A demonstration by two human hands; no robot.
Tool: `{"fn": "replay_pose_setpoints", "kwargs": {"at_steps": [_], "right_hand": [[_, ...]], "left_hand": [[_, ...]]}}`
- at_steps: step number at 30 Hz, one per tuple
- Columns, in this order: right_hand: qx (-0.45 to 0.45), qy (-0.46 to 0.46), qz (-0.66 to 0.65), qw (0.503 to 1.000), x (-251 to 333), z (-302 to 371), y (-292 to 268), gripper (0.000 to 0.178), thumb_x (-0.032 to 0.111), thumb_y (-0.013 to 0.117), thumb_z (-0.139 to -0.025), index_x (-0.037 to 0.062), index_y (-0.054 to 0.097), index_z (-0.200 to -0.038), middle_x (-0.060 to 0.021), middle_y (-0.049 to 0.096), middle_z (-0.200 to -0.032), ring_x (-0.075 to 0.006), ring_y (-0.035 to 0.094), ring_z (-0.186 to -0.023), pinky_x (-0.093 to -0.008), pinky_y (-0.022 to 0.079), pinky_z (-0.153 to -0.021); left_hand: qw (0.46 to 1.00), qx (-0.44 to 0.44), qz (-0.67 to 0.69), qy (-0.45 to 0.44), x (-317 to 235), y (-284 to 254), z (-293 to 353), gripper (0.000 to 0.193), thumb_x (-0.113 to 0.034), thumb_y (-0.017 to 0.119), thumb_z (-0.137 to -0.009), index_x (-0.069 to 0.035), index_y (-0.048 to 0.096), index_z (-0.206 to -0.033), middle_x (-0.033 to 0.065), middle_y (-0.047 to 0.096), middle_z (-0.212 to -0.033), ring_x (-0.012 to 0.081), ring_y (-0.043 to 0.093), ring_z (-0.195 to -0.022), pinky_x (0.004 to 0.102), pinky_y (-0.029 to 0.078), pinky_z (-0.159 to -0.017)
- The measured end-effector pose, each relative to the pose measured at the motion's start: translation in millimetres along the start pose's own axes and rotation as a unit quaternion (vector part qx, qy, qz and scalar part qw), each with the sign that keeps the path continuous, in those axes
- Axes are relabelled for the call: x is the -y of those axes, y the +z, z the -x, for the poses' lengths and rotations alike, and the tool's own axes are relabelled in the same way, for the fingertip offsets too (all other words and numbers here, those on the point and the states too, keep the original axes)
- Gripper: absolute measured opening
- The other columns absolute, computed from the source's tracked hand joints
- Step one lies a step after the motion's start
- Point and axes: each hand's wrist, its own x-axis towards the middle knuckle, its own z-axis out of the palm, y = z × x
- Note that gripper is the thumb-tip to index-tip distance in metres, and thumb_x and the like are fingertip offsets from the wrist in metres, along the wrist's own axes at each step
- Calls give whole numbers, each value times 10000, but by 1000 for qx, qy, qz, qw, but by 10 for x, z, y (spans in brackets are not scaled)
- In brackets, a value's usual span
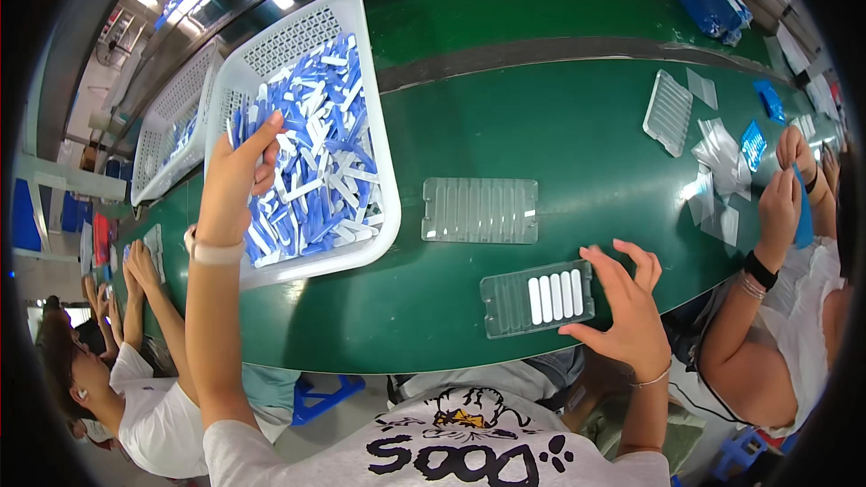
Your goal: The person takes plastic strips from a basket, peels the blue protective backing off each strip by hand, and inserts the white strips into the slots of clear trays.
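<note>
My left hand (242, 167) is over a white plastic basket (383, 180) heaped with small blue and white plastic sticks (316, 135). Its fingers are curled together, and what they pinch cannot be made out. In front of me on the right, a clear ribbed plastic tray (505, 308) lies on the green table. Several white sticks (555, 297) lie side by side in the tray's right half; the grooves at its left hold none. My right hand (627, 316) spans the tray's right end, thumb at the near edge and index finger at the far edge, other fingers raised.
A second clear tray (480, 210) lies farther off on the green table (433, 307). Another clear tray (668, 113) and plastic bags (722, 158) lie at the right, by a co-worker's hands (783, 194). A second basket (149, 158) stands beyond mine on the left.
</note>
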Motion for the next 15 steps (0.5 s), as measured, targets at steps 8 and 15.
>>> {"fn": "replay_pose_setpoints", "kwargs": {"at_steps": [8, 15], "right_hand": [[-171, -146, -232, 946, 465, -573, 92, 302, 60, 769, -650, 85, 702, -943, -41, 668, -996, -224, 590, -843, -305, 434, -722], [-214, -238, -355, 878, 428, -427, 266, 259, 39, 789, -627, 72, 718, -873, -39, 685, -926, -156, 575, -695, -257, 390, -581]], "left_hand": [[975, 141, 144, -89, -196, 804, 1244, 201, -217, 711, -838, -33, 636, -810, -36, 533, -572, 36, 457, -483, 191, 304, -440], [914, 299, 212, -175, 185, 1077, 1422, 212, -206, 706, -853, -9, 656, -793, -30, 536, -572, 27, 449, -496, 193, 313, -451]]}}
